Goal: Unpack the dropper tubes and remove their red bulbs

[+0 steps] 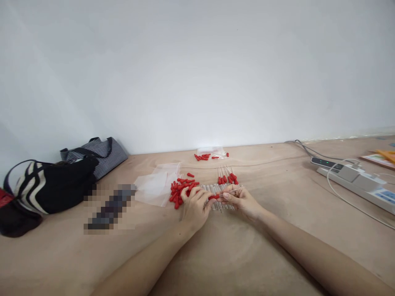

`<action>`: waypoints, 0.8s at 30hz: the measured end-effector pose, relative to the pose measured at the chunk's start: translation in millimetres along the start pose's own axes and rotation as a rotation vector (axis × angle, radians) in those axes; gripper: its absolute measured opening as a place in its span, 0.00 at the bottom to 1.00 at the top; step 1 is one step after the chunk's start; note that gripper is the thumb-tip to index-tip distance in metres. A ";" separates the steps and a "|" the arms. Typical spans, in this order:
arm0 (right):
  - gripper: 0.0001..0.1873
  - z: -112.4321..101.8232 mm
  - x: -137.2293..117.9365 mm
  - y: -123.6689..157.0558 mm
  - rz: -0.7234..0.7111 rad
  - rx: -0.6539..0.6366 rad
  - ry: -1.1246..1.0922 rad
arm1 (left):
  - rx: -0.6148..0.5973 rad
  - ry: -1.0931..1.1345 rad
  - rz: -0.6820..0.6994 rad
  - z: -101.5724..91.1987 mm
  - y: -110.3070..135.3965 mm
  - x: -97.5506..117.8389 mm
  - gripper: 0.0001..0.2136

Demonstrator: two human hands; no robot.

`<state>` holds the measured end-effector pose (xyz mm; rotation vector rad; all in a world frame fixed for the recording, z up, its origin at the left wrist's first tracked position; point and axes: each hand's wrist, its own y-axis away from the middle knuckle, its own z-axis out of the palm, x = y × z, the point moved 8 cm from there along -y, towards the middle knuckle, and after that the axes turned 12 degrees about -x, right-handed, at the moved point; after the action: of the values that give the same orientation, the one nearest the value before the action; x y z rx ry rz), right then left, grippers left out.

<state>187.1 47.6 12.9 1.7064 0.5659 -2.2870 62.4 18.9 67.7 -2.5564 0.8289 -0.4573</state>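
Observation:
My left hand [196,204] is closed on a red rubber dropper bulb [213,197], held sideways. My right hand [243,202] pinches a thin glass dropper tube [232,190], its end at the mouth of the bulb; how far it sits inside I cannot tell. Beneath both hands lies a row of clear glass tubes [220,207], partly covered by my fingers. A heap of loose red bulbs [176,193] is left of my left hand. Behind my right hand lie several droppers [227,179] with red bulbs fitted on their glass tubes.
More red bulbs [202,157] lie by a clear plastic bag [211,150] near the wall. Flat plastic bags [154,187] are on the left, with a black bag [58,185] and striped bag [112,158] beyond. A power strip [361,185] with cables stands right.

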 end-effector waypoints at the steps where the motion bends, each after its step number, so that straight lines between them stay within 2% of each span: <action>1: 0.16 -5.3 -5.7 1.6 -0.033 0.034 0.085 | 0.003 -0.020 0.013 -0.6 0.4 -1.4 0.06; 3: 0.15 -17.4 -24.9 8.1 -0.148 0.151 0.358 | 0.024 -0.062 0.033 -3.3 1.5 -4.7 0.06; 5: 0.13 -17.7 -47.3 17.1 -0.289 0.243 0.763 | 0.057 -0.100 0.046 -6.8 2.9 -7.8 0.06; 8: 0.10 9.2 -58.3 25.0 -0.473 0.213 1.362 | 0.090 -0.140 0.083 -8.8 4.3 -7.7 0.06; 10: 0.07 29.2 -53.0 27.9 -0.592 0.169 1.606 | 0.100 -0.155 0.116 -7.5 4.5 -4.1 0.06; 12: 0.07 42.5 -46.5 29.7 -0.674 0.174 1.734 | 0.103 -0.162 0.145 -5.0 4.2 0.2 0.06; 14: 0.09 48.7 -41.5 29.8 -0.699 0.206 1.798 | 0.098 -0.162 0.160 -2.2 3.6 3.1 0.05; 18: 0.11 52.2 -35.3 30.3 -0.697 0.216 1.855 | 0.054 -0.160 0.171 3.9 2.1 4.8 0.06; 24: 0.13 51.2 -31.6 30.4 -0.659 0.138 1.933 | 0.021 -0.219 0.155 4.9 2.5 4.7 0.05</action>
<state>164.5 -3.4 50.6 3.6279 1.2662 0.0839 66.9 15.5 63.1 -2.4446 0.9258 -0.1347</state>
